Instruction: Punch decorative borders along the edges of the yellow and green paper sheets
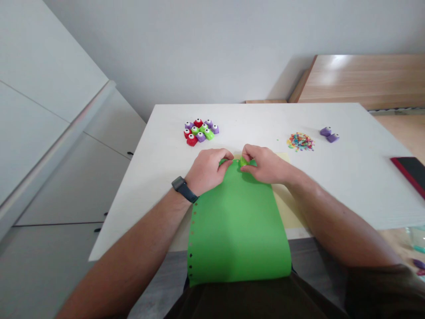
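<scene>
A green sheet of paper [239, 221] hangs over the table's front edge toward my body, with a row of small punched holes down its left side. My left hand [214, 166] pinches the sheet's far edge near its left corner. A black watch is on that wrist. My right hand [264, 163] grips a lime-green craft punch [244, 162] at the far edge, just right of my left fingers. A few holes show along that edge between the hands. Pale yellow paper [288, 206] lies under the green sheet.
Several red, purple and green craft punches [200, 131] stand grouped at the back left of the white table [149, 177]. Colourful paper bits [301, 141] are piled at right, near two purple punches [329, 134]. A black and red flat object [410, 170] lies at the right edge.
</scene>
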`<act>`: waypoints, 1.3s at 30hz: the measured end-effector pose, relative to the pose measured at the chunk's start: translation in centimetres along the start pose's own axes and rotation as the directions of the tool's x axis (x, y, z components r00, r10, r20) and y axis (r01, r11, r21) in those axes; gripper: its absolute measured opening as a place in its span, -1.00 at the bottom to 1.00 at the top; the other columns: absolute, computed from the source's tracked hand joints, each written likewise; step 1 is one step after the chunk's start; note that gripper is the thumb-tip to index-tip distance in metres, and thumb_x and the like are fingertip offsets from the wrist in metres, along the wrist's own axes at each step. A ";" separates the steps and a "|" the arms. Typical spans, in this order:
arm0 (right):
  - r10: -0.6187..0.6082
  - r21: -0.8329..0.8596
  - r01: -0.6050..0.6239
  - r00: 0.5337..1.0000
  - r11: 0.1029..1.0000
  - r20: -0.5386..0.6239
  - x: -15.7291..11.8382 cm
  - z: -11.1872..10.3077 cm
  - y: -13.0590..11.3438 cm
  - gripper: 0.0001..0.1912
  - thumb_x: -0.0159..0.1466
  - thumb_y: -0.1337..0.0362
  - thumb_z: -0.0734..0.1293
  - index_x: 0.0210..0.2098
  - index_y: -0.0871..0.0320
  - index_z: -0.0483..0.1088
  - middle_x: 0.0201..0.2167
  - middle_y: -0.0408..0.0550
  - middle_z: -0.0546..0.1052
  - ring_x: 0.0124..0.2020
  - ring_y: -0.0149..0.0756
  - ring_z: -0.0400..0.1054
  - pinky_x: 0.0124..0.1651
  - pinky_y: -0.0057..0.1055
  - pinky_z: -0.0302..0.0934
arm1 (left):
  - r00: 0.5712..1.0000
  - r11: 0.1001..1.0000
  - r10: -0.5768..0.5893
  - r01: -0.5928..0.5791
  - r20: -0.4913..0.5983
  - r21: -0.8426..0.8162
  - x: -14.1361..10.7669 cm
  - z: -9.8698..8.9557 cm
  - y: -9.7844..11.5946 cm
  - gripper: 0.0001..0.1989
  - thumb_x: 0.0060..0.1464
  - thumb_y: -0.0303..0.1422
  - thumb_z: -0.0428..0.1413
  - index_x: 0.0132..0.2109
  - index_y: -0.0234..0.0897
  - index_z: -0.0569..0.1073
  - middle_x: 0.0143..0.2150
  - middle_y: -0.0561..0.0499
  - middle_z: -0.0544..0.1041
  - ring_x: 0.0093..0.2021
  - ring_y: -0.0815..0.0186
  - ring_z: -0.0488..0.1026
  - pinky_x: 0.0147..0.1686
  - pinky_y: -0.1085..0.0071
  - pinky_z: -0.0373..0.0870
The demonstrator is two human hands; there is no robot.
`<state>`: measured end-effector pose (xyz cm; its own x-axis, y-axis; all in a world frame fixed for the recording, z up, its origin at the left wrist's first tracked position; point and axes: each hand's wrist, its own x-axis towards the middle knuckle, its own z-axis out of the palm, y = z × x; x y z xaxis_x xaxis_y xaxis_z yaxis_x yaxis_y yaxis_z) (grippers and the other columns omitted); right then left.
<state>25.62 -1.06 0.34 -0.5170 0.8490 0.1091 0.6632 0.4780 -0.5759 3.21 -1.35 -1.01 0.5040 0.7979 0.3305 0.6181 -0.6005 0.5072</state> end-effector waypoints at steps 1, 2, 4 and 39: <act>0.001 0.000 -0.001 1.000 1.000 -0.002 0.0 0.0 0.0 -0.72 0.17 0.25 0.39 -0.36 0.08 0.14 -0.46 -0.21 0.33 -0.43 -0.36 0.16 -0.34 -0.41 -0.04 | 1.000 1.000 -0.001 0.001 -0.001 0.001 0.0 0.0 0.0 -0.88 0.25 -0.40 0.10 -0.12 -0.24 0.53 -0.17 0.00 0.65 -0.18 0.23 0.56 -0.13 0.29 0.39; 0.002 0.000 -0.002 1.000 1.000 -0.002 0.0 0.0 0.0 -0.72 0.17 0.25 0.39 -0.37 0.08 0.14 -0.46 -0.21 0.33 -0.43 -0.36 0.16 -0.34 -0.41 -0.04 | 1.000 1.000 -0.002 0.002 -0.002 0.004 0.0 0.0 0.0 -0.88 0.25 -0.40 0.10 -0.12 -0.24 0.53 -0.17 0.00 0.65 -0.18 0.23 0.56 -0.14 0.29 0.39; 0.004 -0.002 -0.004 1.000 1.000 -0.002 0.0 0.0 0.0 -0.72 0.17 0.25 0.39 -0.37 0.08 0.14 -0.46 -0.21 0.33 -0.43 -0.36 0.16 -0.34 -0.41 -0.05 | 1.000 1.000 -0.005 0.005 -0.002 0.008 0.0 0.0 0.0 -0.88 0.25 -0.40 0.10 -0.12 -0.24 0.53 -0.18 -0.01 0.65 -0.18 0.22 0.56 -0.14 0.28 0.40; -0.063 -0.015 0.063 0.998 0.998 -0.017 0.2 0.6 -0.5 -0.71 0.15 0.36 0.36 -0.38 0.08 0.09 -0.44 -0.17 0.34 -0.40 -0.34 0.18 -0.33 -0.39 -0.03 | 0.992 0.995 0.064 -0.071 0.107 0.067 1.1 1.1 1.1 -0.56 0.09 -0.02 0.28 -0.02 -0.24 0.54 -0.18 -0.05 0.64 -0.13 0.07 0.56 -0.07 0.19 0.33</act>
<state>24.84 -1.24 0.17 -0.5486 0.8209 0.1586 0.6377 0.5335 -0.5557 5.07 -1.18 -0.94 0.6037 0.7481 0.2755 0.6200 -0.6578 0.4276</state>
